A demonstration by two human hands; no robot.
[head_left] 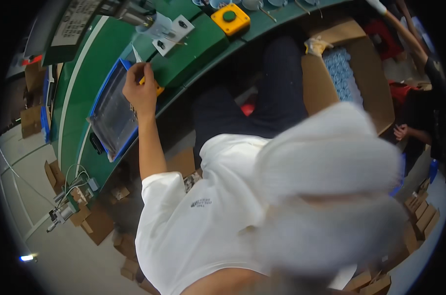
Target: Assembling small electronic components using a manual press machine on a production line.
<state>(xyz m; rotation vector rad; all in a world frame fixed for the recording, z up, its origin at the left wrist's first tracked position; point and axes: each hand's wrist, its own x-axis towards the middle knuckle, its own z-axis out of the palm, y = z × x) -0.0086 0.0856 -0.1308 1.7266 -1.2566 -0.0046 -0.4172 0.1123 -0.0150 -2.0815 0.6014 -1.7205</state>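
My left hand [140,91] is bare and raised over the bench edge, with fingers curled and thumb close to the index finger. What lies between the fingertips is hidden; a thin white pointed piece [136,53] shows just beyond them. A yellow box [159,89] sits partly hidden behind this hand. Beside it lies a blue-rimmed tray [104,93] with a grey inside. Past the hand, a white block [182,30] with dark fasteners stands under a machine head holding a clear part [160,25]. A large blurred white shape covers the right, possibly my right hand [331,172] in a glove; its fingers cannot be made out.
A yellow button box with a green button [229,17] stands on the green bench [193,54]. Small light-blue cups [252,5] line the far edge. To the right, an open carton [321,86] holds many light-blue round parts and a glove. Another person's hand [401,132] is farther right.
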